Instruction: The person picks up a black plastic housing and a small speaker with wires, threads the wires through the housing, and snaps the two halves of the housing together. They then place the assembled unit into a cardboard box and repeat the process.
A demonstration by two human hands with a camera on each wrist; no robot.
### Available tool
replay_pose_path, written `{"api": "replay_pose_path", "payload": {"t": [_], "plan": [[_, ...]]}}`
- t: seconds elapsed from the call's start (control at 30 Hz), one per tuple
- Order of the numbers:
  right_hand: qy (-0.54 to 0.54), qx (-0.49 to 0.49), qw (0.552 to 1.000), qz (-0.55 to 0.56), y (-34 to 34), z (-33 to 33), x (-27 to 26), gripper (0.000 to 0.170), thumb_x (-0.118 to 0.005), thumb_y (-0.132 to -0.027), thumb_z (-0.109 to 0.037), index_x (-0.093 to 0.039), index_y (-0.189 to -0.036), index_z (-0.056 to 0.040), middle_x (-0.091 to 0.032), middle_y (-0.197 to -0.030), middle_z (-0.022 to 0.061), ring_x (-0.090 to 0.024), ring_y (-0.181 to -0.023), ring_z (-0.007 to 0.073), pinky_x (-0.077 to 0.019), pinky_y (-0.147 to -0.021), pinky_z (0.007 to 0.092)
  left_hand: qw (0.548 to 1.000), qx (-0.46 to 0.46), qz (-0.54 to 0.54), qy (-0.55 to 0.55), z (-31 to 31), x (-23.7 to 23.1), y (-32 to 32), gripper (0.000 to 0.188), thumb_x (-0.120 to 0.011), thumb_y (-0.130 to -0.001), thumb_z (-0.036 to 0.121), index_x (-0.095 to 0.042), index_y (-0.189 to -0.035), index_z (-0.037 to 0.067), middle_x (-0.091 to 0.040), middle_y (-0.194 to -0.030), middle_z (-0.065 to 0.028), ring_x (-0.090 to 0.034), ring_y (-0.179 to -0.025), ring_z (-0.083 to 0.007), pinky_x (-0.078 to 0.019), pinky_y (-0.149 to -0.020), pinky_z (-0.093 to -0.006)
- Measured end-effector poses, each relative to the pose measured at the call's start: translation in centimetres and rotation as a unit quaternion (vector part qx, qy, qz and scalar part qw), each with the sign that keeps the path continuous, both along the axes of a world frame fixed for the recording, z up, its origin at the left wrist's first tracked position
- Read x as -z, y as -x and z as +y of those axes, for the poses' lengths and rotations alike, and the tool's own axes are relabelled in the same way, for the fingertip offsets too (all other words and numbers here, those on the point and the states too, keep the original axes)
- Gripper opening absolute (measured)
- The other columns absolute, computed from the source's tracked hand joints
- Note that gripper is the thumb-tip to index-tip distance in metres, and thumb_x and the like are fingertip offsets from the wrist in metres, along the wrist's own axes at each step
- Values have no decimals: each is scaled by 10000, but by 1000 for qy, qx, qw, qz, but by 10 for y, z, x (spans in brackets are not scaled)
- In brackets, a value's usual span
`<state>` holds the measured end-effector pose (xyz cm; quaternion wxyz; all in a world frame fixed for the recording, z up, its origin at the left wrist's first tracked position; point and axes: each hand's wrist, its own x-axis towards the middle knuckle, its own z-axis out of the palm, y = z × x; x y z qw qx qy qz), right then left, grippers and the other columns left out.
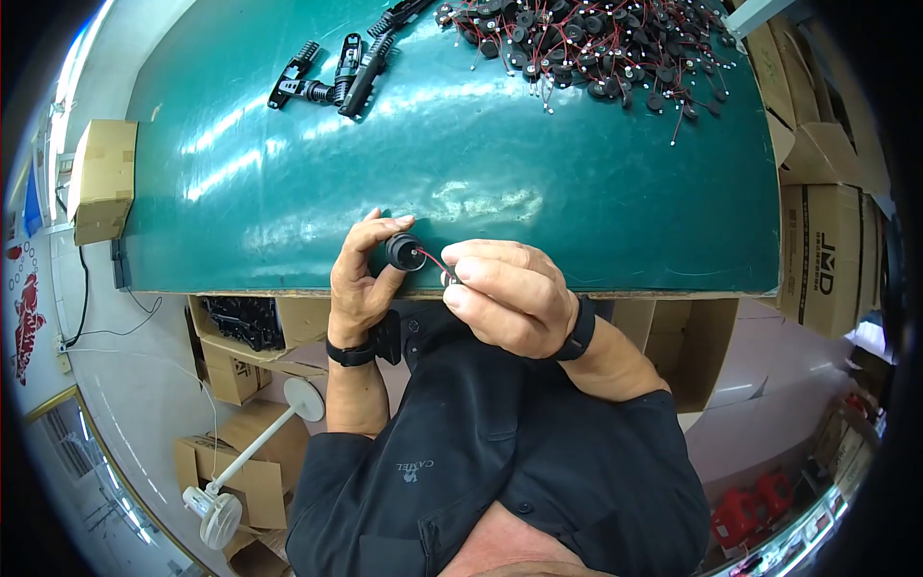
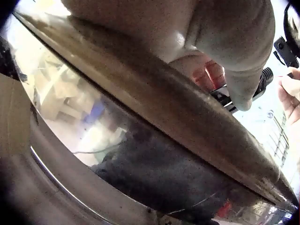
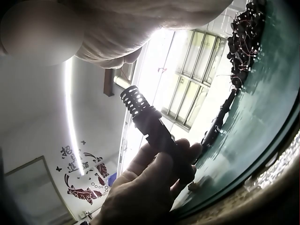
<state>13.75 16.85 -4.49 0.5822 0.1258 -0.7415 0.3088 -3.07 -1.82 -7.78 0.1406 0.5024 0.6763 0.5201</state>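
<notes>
The left hand (image 1: 361, 274) grips a black cylindrical part (image 1: 405, 252) near the table's front edge, its round end facing up in the head view. In the right wrist view the part (image 3: 150, 124) shows a slotted, ribbed end, with the left hand's fingers (image 3: 161, 168) curled round its lower body. A thin red wire (image 1: 435, 260) runs from that end to the right hand (image 1: 514, 293), whose thumb and fingers pinch a small piece at the wire's end, mostly hidden. The left wrist view shows the left hand (image 2: 229, 42) close up around the dark part (image 2: 265, 77).
A heap of black discs with red wires (image 1: 596, 48) lies at the table's back right. Several black ribbed parts (image 1: 351, 72) lie at the back left. Cardboard boxes (image 1: 104, 183) stand beside the green table (image 1: 317, 183), and more are under it. A white fan (image 1: 221, 519) stands lower left.
</notes>
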Motion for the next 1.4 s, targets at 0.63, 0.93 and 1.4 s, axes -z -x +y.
{"api": "replay_pose_path", "payload": {"t": [0.63, 0.93, 1.4], "plan": [[42, 6, 999, -33, 5, -7, 15, 374, -805, -860, 110, -673, -1192, 0, -638, -1238, 169, -761, -976, 332, -687, -828, 403, 1000, -4, 3, 2, 3, -1, -1, 447, -826, -913, 27, -637, -1316, 67, -769, -1284, -109, -709, -1245, -282, -373, -1243, -564], [138, 77, 979, -128, 0, 1, 5, 358, -855, -848, 73, -726, -1173, -5, -725, -1116, 148, -745, -894, 264, -635, -776, 334, 999, -33, 42, 7, 4, -9, -5, 482, -850, -834, -1, -709, -1294, 28, -755, -1224, -140, -701, -1162, -328, -515, -1098, -476], [266, 21, 918, -294, -15, 14, 8, 348, -860, -859, 54, -756, -1188, 12, -730, -1099, 113, -742, -891, 175, -624, -780, 298, 999, -24, 45, 17, 8, -17, -8, 470, -822, -850, -19, -722, -1308, 12, -734, -1199, -165, -693, -1108, -339, -561, -981, -416]]}}
